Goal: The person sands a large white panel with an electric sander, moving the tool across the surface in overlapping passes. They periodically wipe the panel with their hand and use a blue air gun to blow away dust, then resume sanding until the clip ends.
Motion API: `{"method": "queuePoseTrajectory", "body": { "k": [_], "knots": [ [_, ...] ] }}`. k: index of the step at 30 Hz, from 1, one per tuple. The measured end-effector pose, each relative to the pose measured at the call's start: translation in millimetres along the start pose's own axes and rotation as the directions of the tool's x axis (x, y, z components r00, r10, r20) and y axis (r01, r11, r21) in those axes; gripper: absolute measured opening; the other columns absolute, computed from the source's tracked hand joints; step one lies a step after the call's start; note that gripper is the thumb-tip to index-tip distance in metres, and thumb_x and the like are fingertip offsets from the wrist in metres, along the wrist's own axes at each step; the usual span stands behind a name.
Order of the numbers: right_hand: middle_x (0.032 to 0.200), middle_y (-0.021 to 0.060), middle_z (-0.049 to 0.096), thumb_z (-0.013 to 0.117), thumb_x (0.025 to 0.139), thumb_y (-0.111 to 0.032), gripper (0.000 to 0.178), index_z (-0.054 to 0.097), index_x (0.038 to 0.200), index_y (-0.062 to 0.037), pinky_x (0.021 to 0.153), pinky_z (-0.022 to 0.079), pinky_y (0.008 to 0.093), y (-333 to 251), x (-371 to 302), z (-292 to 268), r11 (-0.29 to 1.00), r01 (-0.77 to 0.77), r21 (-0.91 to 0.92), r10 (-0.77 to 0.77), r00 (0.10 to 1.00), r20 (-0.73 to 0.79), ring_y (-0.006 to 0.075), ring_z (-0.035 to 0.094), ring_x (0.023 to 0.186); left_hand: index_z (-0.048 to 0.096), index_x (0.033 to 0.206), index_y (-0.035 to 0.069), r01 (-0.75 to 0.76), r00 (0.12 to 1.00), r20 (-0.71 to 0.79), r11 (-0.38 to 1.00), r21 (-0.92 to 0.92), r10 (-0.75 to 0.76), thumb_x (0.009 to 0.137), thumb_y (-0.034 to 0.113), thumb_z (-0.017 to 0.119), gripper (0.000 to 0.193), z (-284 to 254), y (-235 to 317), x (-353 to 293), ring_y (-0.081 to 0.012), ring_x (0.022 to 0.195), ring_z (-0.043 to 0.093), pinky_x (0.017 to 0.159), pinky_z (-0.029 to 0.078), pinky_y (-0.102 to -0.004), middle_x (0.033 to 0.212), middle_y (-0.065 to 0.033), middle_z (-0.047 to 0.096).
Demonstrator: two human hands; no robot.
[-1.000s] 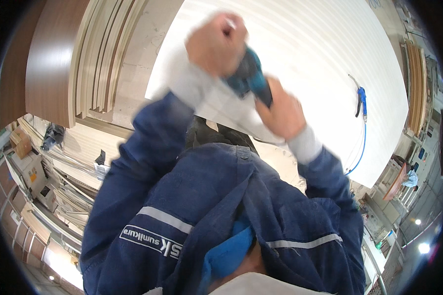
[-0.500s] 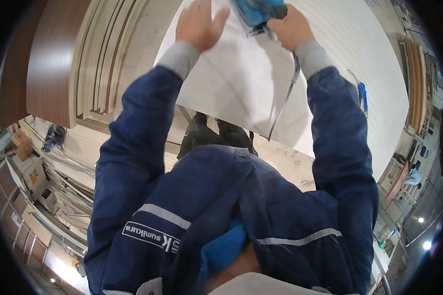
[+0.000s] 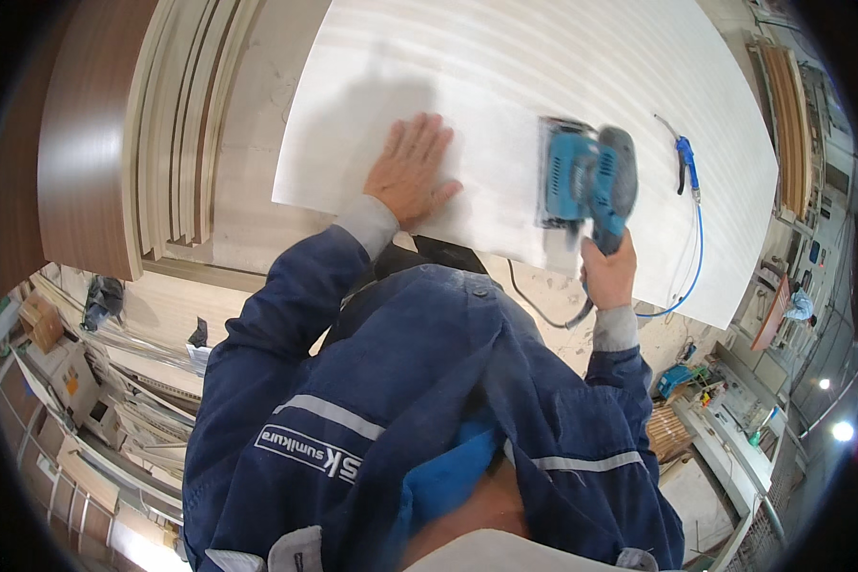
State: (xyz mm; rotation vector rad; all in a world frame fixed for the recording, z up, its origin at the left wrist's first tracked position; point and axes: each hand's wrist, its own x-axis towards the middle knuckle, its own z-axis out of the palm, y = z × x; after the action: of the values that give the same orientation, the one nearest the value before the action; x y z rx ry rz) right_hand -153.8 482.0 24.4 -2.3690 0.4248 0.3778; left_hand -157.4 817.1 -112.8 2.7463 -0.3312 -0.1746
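Note:
A large white panel [image 3: 486, 86] lies in front of me. On its near part, left of the middle, my left hand [image 3: 412, 173] is laid palm down with fingers stretched and the thumb out. My right hand [image 3: 611, 272] grips the rear handle of a teal and black electric sander [image 3: 570, 176] over the panel's near right part. The sander looks tipped, its flat pad side toward the left; whether it touches the panel I cannot tell. A dark power cord [image 3: 534, 310] trails from the handle past the panel's near edge. To the sander's right lies a blue air gun [image 3: 687, 164].
A blue hose [image 3: 700, 248] runs from the air gun over the near edge. Brown wood-faced boards [image 3: 86, 143] and pale boards [image 3: 181, 124] stand at the left. More stacked boards [image 3: 786, 129] are at the far right. Lower right, a cluttered bench [image 3: 725, 429] holds tools.
The sander, gripped by my right hand, has come from the far side toward me and to the right, turning. My left hand has come nearer and now lies flat on the panel.

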Motion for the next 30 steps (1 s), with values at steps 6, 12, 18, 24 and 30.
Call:
{"method": "queuePoseTrajectory", "body": {
  "k": [6, 12, 18, 24, 30],
  "knots": [
    [0.071, 0.0081, 0.062, 0.067, 0.084, -0.008, 0.026, 0.057, 0.106, 0.0019, 0.044, 0.048, 0.0339, 23, -12, -22, 0.972, -0.144, 0.185, 0.164, 0.982, -0.098, 0.0171, 0.060, 0.048, 0.028, 0.165, 0.004, 0.318, 0.929, -0.239, 0.941, 0.117, -0.284, 0.103, 0.062, 0.049, 0.088, -24, -82, 15, -0.0369, 0.162, 0.015, 0.132, 0.008, -0.0526, 0.173, -0.0212, 0.023],
    [0.101, 0.0174, 0.073, 0.077, 0.088, -0.024, 0.047, 0.062, 0.125, -0.0001, 0.080, 0.059, 0.0422, -37, -16, 24, 0.995, 0.085, -0.059, -0.079, 0.991, 0.108, 0.0291, 0.073, 0.094, 0.026, 0.165, 0.001, 0.513, 0.851, -0.155, 0.857, 0.046, -0.501, 0.101, 0.058, 0.054, 0.090, -28, -130, 14, -0.0377, 0.161, 0.020, 0.131, 0.014, -0.0517, 0.172, -0.0224, 0.024],
    [0.097, 0.0281, 0.072, 0.071, 0.088, -0.030, 0.043, 0.059, 0.116, 0.0005, 0.088, 0.055, 0.0543, -138, -3, 92, 0.922, 0.372, -0.106, -0.293, 0.851, 0.437, 0.0475, 0.071, 0.096, 0.059, 0.141, -0.006, 0.505, 0.781, 0.121, 0.507, -0.698, -0.613, 0.105, 0.052, 0.059, 0.068, -41, -163, -28, -0.0305, 0.120, 0.067, 0.101, 0.051, -0.0370, 0.130, -0.0204, 0.070],
    [0.110, 0.0260, 0.074, 0.072, 0.086, -0.031, 0.069, 0.049, 0.144, -0.0023, 0.096, 0.055, 0.0500, -215, 69, 129, 0.823, 0.531, -0.201, -0.455, 0.829, 0.325, 0.0443, 0.071, 0.107, 0.073, 0.121, -0.006, 0.568, 0.736, 0.258, 0.362, -0.739, -0.626, 0.105, 0.057, 0.056, 0.067, -42, -166, -55, -0.0221, 0.108, 0.069, 0.095, 0.053, -0.0343, 0.113, -0.0154, 0.077],
    [0.111, 0.0291, 0.073, 0.062, 0.100, -0.042, 0.089, 0.014, 0.167, -0.0075, 0.097, 0.054, 0.0513, -272, 86, 155, 0.811, 0.555, -0.183, -0.506, 0.824, 0.255, 0.0464, 0.069, 0.106, 0.073, 0.124, -0.003, 0.728, 0.647, 0.172, 0.534, -0.430, -0.743, 0.105, 0.070, 0.028, 0.088, -36, -158, -41, -0.0481, 0.122, 0.064, 0.103, 0.048, -0.0516, 0.123, -0.0312, 0.070]
  ]
}}
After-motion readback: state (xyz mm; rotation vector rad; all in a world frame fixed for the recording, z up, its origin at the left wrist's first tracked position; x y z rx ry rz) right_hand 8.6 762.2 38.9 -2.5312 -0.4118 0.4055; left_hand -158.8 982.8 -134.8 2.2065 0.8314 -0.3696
